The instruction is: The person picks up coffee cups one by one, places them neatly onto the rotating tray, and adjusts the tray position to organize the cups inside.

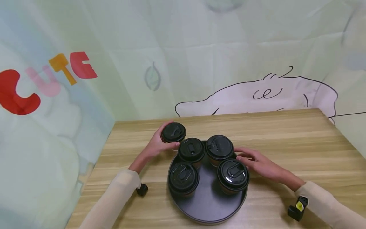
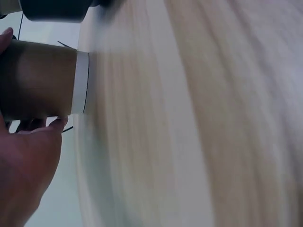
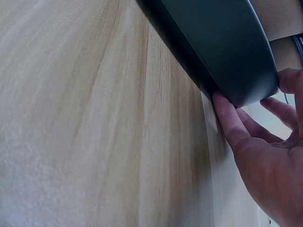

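Note:
In the head view, my left hand grips a lidded paper coffee cup just beyond the upper left rim of a round black tray. The left wrist view has this cup's brown sleeve and pale base, with the fingers curled around its side. My right hand holds the tray's right edge, the thumb at the rim and the fingers at the lower side. On the tray stand several more cups with black lids, among them a front left cup and a front right cup.
A light wood table carries everything. Behind it and to the left hangs a printed cloth with coloured letters and line drawings. Small black devices sit at both wrists, one of them the right wrist camera.

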Available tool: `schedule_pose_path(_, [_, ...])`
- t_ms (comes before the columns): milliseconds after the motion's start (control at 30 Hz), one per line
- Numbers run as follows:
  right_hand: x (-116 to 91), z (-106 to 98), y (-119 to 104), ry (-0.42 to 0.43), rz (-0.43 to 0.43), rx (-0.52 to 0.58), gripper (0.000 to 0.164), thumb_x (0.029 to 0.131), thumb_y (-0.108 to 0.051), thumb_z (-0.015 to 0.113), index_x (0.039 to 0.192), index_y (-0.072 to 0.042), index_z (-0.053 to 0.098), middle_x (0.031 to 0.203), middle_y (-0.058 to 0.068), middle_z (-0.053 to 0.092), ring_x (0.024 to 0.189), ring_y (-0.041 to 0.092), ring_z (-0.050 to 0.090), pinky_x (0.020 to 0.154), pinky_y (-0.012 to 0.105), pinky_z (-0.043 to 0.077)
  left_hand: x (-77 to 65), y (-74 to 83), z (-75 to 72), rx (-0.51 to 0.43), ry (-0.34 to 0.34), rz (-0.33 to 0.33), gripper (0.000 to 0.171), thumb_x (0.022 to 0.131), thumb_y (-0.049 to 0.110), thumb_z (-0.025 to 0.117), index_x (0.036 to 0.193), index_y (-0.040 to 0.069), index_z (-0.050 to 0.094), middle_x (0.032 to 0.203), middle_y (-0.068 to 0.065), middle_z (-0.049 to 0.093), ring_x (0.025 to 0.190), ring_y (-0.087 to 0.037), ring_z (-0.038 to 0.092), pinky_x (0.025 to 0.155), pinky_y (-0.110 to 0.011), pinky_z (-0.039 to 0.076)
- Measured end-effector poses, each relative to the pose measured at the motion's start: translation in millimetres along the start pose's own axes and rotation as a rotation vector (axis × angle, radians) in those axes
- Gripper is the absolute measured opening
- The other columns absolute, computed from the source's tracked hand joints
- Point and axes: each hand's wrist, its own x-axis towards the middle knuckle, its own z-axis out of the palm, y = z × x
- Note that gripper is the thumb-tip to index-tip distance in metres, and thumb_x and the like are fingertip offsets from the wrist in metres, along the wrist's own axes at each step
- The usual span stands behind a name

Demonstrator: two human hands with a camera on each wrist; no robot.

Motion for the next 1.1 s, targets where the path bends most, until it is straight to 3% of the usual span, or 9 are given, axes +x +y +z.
schedule_pose_path(133, [0.0, 1.4, -1.9, -0.001, -0.017, -0.002, 0.049, 0.109, -0.029, 0.056, 0.151, -0.005, 0.05, 0.15, 0.021, 0.051, 0.131, 0.04, 0.053, 0.094, 0.04, 0.052, -2.3, 4.4, 3.2, 0.048, 0.063, -0.027, 0.083, 0.08, -0.001, 0.087, 0.149, 0.009, 0.043, 0.144, -0.015, 0.053, 0.133, -0.029, 0.049, 0.117, -0.049, 0.031])
schedule_pose_path(233, [0.3, 2.6, -3.4, 0.001, -0.032, -0.038, 0.051, 0.109, -0.029, 0.055, 0.152, -0.002, 0.05, 0.152, 0.021, 0.05, 0.133, 0.038, 0.052, 0.098, 0.038, 0.05, -7.3, 5.1, 3.6, 0.059, 0.107, -0.047, 0.085, 0.08, 0.001, 0.088, 0.15, 0.008, 0.041, 0.146, -0.016, 0.051, 0.136, -0.031, 0.046, 0.118, -0.05, 0.029])
schedule_pose_path(400, [-0.3, 2.9, -6.5, 0.005, -0.038, -0.065, 0.052, 0.109, -0.029, 0.055, 0.152, 0.0, 0.05, 0.151, 0.021, 0.052, 0.129, 0.032, 0.052, 0.097, 0.03, 0.047, -20.5, 13.9, -1.4, 0.03, 0.188, -0.065, 0.087, 0.08, 0.002, 0.087, 0.152, 0.007, 0.038, 0.148, -0.015, 0.049, 0.136, -0.028, 0.045, 0.117, -0.045, 0.03])
schedule_pose_path(500, [-0.9, 2.8, -7.2, 0.011, -0.031, -0.057, 0.052, 0.109, -0.03, 0.055, 0.152, -0.001, 0.05, 0.151, 0.02, 0.052, 0.132, 0.03, 0.049, 0.099, 0.026, 0.044, -30.8, 25.5, -8.1, -0.009, 0.213, -0.03, 0.085, 0.082, -0.001, 0.084, 0.153, 0.006, 0.037, 0.148, -0.013, 0.049, 0.135, -0.026, 0.046, 0.115, -0.038, 0.034])
schedule_pose_path(600, [-2.5, 2.2, -6.8, 0.018, -0.033, -0.054, 0.052, 0.109, -0.03, 0.055, 0.152, -0.002, 0.049, 0.152, 0.019, 0.051, 0.139, 0.032, 0.044, 0.106, 0.03, 0.041, -42.2, 40.2, -12.8, -0.038, 0.214, 0.03, 0.084, 0.082, -0.005, 0.082, 0.153, 0.005, 0.039, 0.146, -0.01, 0.051, 0.133, -0.023, 0.047, 0.111, -0.03, 0.039])
schedule_pose_path(733, [-4.5, 0.4, -5.6, 0.025, -0.041, -0.067, 0.052, 0.11, -0.03, 0.054, 0.152, 0.0, 0.049, 0.153, 0.02, 0.049, 0.142, 0.035, 0.04, 0.111, 0.039, 0.038, -57.1, 60.7, -13.1, -0.151, 0.188, 0.118, 0.081, 0.081, -0.007, 0.081, 0.151, 0.004, 0.043, 0.144, -0.008, 0.053, 0.131, -0.022, 0.049, 0.106, -0.026, 0.044])
schedule_pose_path(933, [-4.1, -0.4, -3.1, 0.027, -0.031, -0.049, 0.052, 0.109, -0.03, 0.055, 0.152, -0.001, 0.049, 0.152, 0.02, 0.05, 0.132, 0.03, 0.047, 0.098, 0.022, 0.042, -72.6, 90.0, -3.2, -0.38, 0.071, 0.205, 0.074, 0.082, -0.006, 0.081, 0.147, 0.009, 0.049, 0.142, -0.008, 0.053, 0.129, -0.022, 0.049, 0.103, -0.03, 0.049])
schedule_pose_path(1100, [-2.9, 1.3, -3.5, 0.019, -0.033, -0.051, 0.053, 0.109, -0.031, 0.054, 0.153, -0.002, 0.049, 0.151, 0.02, 0.051, 0.124, 0.028, 0.049, 0.095, 0.025, 0.044, -80.7, 112.9, 13.4, -0.434, -0.053, 0.254, 0.074, 0.084, 0.001, 0.084, 0.148, 0.009, 0.047, 0.144, -0.009, 0.051, 0.13, -0.023, 0.048, 0.106, -0.032, 0.047])
